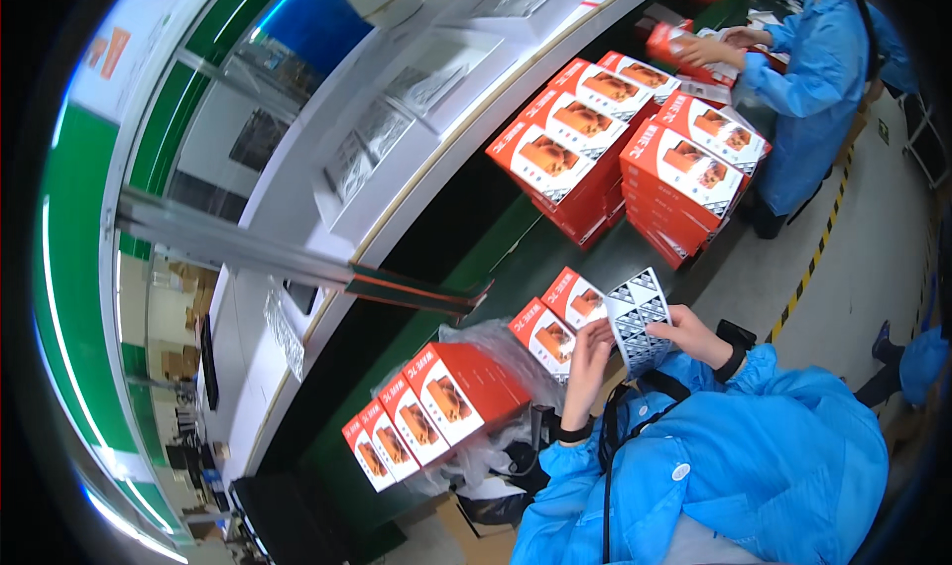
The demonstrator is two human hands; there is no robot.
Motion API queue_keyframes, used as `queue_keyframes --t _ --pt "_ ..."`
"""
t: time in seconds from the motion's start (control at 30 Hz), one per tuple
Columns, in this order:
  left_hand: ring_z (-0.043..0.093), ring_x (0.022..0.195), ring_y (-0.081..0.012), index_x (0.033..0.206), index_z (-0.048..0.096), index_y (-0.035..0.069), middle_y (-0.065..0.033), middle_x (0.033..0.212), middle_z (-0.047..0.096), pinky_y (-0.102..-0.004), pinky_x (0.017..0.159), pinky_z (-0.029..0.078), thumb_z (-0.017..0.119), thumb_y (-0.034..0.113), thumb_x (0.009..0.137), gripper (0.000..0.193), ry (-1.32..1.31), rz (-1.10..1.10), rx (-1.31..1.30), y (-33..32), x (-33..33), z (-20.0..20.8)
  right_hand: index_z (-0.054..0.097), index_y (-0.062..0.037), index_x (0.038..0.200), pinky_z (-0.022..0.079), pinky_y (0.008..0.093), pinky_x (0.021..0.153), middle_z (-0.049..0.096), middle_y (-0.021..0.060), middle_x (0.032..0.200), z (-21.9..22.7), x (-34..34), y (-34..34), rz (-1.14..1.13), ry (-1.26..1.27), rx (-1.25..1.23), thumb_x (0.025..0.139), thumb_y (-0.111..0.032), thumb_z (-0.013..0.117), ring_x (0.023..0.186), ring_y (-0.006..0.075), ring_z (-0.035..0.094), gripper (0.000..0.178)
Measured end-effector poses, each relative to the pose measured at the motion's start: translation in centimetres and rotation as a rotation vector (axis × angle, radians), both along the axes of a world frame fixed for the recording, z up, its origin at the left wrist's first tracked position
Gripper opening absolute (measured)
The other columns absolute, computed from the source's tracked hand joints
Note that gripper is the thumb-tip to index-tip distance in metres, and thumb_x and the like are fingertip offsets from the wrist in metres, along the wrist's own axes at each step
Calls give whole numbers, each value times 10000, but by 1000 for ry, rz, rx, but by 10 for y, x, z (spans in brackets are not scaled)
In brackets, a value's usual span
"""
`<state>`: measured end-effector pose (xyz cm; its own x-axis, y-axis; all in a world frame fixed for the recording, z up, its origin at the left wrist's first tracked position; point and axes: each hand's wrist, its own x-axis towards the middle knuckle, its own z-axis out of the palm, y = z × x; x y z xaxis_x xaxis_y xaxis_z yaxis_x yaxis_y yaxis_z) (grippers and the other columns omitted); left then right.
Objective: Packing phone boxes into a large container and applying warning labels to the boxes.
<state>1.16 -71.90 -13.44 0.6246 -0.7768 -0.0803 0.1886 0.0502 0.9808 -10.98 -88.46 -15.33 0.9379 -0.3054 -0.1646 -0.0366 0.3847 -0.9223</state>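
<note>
A small carton (637,302) with a black-and-white patterned face is tilted up in front of my chest. My right hand (694,337) grips its right side, the thumb lying across the patterned face. At the carton's left edge, my left hand (589,365) has its fingers bent and pressed against it; the fingertips are partly hidden. Just beyond my left hand, a red-and-white carton (543,337) and another red-and-white carton (575,297) lie side by side on the dark green work surface (506,243).
Left of my hands, a row of red-and-white cartons (446,396) rests on clear plastic wrap (506,342). Tall carton stacks (684,169) stand ahead. A co-worker in blue (813,79) handles cartons at far right. A metal post (248,248) crosses the white shelf (397,203).
</note>
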Motion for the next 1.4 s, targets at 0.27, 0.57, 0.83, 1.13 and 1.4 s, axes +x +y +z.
queue_keyframes --t 0.27,0.57,0.83,1.13,1.4 --pt "553 954 -102 1057 514 -25 -62 1015 605 -241 841 429 529 52 918 159 138 342 3 57 -29 12 597 27 1080 470 230 756 638 36 973 21 43 45 306 -2 52 898 -155 591 878 66 561 258" --pt "552 933 -101 1131 465 -30 -74 1033 584 -238 816 444 601 25 871 299 -7 792 -41 97 -64 45 553 6 875 445 180 670 581 -12 810 50 74 91 588 -70 -119 908 -128 572 779 22 537 140" --pt "548 988 -127 1200 427 -32 -96 1106 559 -263 852 440 585 -12 864 372 -51 835 84 155 -53 54 537 -51 868 445 276 674 550 63 821 83 88 145 361 -311 -687 765 -61 698 755 176 537 192" --pt "579 825 -89 1094 525 -28 -67 935 633 -224 712 460 632 84 861 280 -139 942 95 223 -29 63 621 -50 931 464 328 731 596 69 883 94 119 216 447 -592 -927 753 -116 692 846 236 556 203" --pt "617 799 -111 1051 534 -29 -106 887 657 -257 681 481 643 116 855 267 -287 949 268 272 -10 69 599 -10 881 499 314 694 624 108 852 105 151 261 736 -343 -760 769 -101 691 788 256 627 171"
